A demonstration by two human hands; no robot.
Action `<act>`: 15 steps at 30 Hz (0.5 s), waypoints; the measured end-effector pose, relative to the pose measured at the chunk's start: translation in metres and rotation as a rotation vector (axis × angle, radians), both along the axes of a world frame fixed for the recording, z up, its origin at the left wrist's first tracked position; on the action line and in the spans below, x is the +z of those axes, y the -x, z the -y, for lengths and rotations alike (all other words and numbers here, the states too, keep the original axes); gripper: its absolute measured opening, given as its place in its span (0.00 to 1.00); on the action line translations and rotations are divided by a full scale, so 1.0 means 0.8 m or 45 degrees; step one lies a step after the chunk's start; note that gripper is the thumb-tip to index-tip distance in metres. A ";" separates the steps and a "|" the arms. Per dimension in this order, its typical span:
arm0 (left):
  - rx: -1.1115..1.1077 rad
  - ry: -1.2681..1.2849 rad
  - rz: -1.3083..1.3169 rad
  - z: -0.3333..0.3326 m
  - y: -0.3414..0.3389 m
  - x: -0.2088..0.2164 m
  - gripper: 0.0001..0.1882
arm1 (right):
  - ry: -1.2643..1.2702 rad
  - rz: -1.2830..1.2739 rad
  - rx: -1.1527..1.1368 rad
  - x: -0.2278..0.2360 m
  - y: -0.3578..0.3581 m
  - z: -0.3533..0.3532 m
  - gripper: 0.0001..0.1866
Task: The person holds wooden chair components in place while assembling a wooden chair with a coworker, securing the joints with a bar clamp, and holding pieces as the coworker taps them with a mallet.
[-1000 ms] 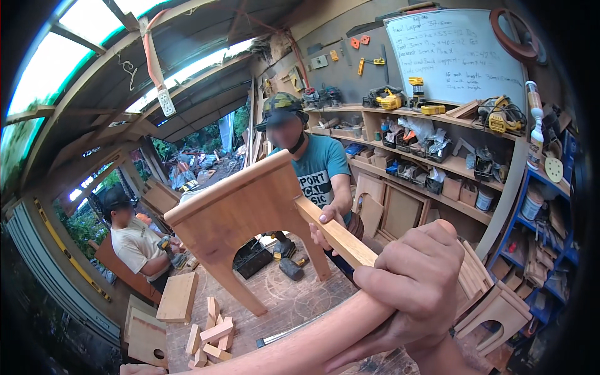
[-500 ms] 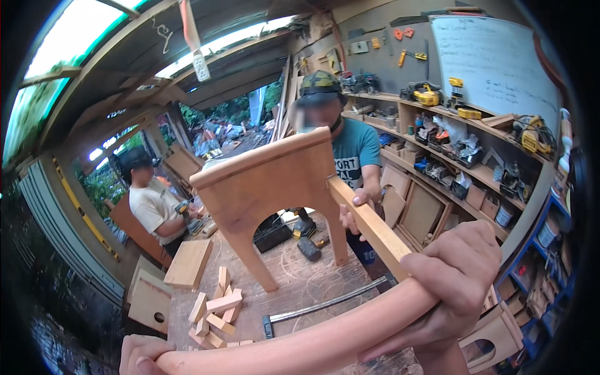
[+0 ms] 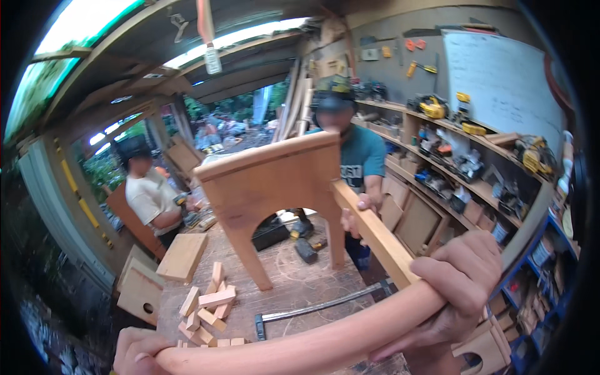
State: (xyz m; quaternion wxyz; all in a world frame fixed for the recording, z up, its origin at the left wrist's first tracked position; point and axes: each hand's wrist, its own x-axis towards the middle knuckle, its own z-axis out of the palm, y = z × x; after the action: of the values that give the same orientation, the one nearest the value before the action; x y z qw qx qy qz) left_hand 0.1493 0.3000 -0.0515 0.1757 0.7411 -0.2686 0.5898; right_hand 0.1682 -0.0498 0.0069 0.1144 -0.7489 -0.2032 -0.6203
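Observation:
In the foreground a curved wooden rail (image 3: pixel 300 344) runs across my body. At its left end, my left hand (image 3: pixel 139 351) is wrapped round it. My right hand (image 3: pixel 453 294) grips its right end, where a square wooden bar (image 3: pixel 381 240) meets it. That bar leads away to a wooden panel with an arched cut-out (image 3: pixel 275 187), which stands upright on the workbench (image 3: pixel 294 281) on two legs. Across the bench, a co-worker in a teal shirt (image 3: pixel 369 156) holds the bar's far part with a hand (image 3: pixel 359 215).
A bar clamp (image 3: pixel 325 307) lies behind the rail. Several small wood blocks (image 3: pixel 209 303) are heaped left, near a flat board (image 3: pixel 182 257). A mallet (image 3: pixel 306 250) and a drill (image 3: pixel 302 225) lie beyond the arch. Another person (image 3: pixel 149 194) works at left; tool shelves (image 3: pixel 462 178) line the right.
The whole view has shifted slightly. Both my hands keep their grip on the rail, and the panel and bar stay joined to it. The co-worker's head has lowered a little behind the panel.

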 end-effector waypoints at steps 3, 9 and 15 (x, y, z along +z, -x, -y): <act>0.053 0.226 0.020 0.035 -0.003 0.038 0.26 | 0.104 0.057 0.019 0.001 -0.005 0.010 0.51; 0.043 0.670 -0.006 0.056 0.007 0.050 0.25 | 0.330 -0.104 0.024 -0.009 0.001 0.039 0.53; 0.059 0.724 -0.122 0.056 0.014 0.044 0.23 | 0.232 -0.144 0.011 -0.015 0.009 0.033 0.53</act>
State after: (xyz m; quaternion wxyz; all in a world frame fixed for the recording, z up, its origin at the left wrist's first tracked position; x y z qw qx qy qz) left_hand 0.1384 0.2548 -0.0161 0.3754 0.6949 -0.0669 0.6096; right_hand 0.1611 -0.0760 -0.0050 0.0598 -0.7892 -0.2552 -0.5554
